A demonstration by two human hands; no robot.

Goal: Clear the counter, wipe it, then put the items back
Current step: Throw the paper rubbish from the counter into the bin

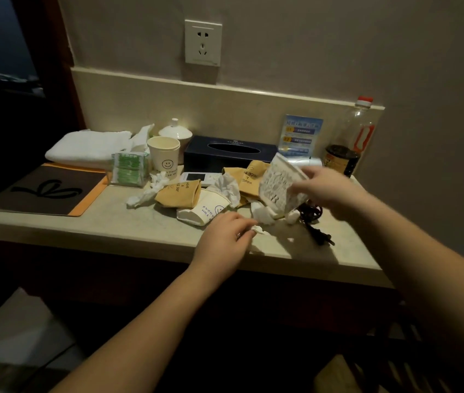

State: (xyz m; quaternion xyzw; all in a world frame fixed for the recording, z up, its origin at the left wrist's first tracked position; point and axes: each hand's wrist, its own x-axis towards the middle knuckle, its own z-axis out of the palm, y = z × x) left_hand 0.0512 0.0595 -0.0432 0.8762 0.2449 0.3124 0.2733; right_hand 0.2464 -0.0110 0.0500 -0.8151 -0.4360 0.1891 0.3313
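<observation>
The pale stone surface (88, 222) ran along a beige wall, with a raised backsplash behind it and a wall socket (203, 42) at 12 o'clock. At 9 o'clock lay a dark placemat (43, 191) with an orange border, and behind it a folded white towel (86, 147). Toward the middle stood an upright paper cup (164, 156) with a smiley face, green packets (130, 168), a white lidded pot (175, 131) and a dark tissue box (229, 154). At 2 o'clock a blue card (300, 137) leaned on the backsplash beside a red-capped bottle (348, 137) of dark liquid.

The centre was littered with crumpled tissues (229, 188), tan cup sleeves (178, 194), a tipped paper cup (203, 211), a white remote (201, 177) and a black plug and cord (317, 234).

The left hand (222, 236) was near the front edge at 6 o'clock, its fingers curled and pinching a small tissue scrap (257, 229). The right hand (327, 191), blurred, gripped a white patterned box (279, 185), tilted above the litter at 3 o'clock.

Open surface lay along the front edge at 7 o'clock, and at 4 o'clock past the plug.
</observation>
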